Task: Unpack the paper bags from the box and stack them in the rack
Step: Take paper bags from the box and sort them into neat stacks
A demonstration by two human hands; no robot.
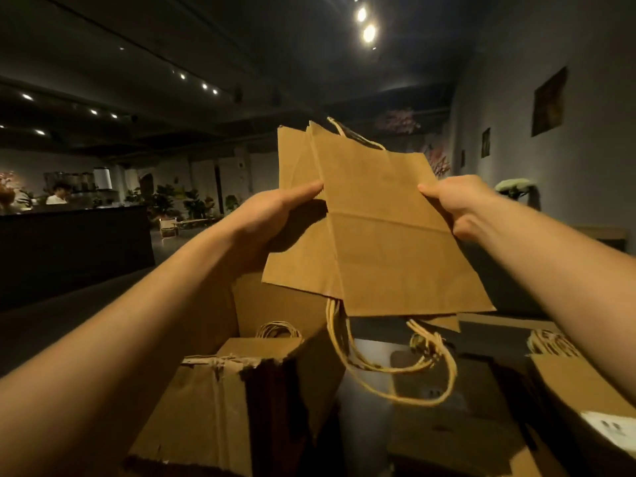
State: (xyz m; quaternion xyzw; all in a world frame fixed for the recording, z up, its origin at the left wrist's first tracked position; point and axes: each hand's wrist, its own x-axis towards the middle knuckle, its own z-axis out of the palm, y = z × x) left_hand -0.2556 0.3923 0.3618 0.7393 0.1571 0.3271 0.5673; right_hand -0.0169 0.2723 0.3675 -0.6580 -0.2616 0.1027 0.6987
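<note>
Both hands are up at chest height, and between them sits a small bundle of flat brown paper bags, held out in the air above the open cardboard box. The left hand grips the bundle's left edge, thumb laid flat along the front face, fingers tucked out of sight behind. The right hand pinches the right edge, thumb on front, fingers curled round the back. The bags are not squared up: one sheet fans out to the left behind the front one. Pale twisted handles dangle in loops from the bottom edge, and one more loop pokes out at the top. Below, more handles show inside the box, and another stack of bags lies lower right. Beyond, a dim room with ceiling spotlights and a dark counter.
</note>
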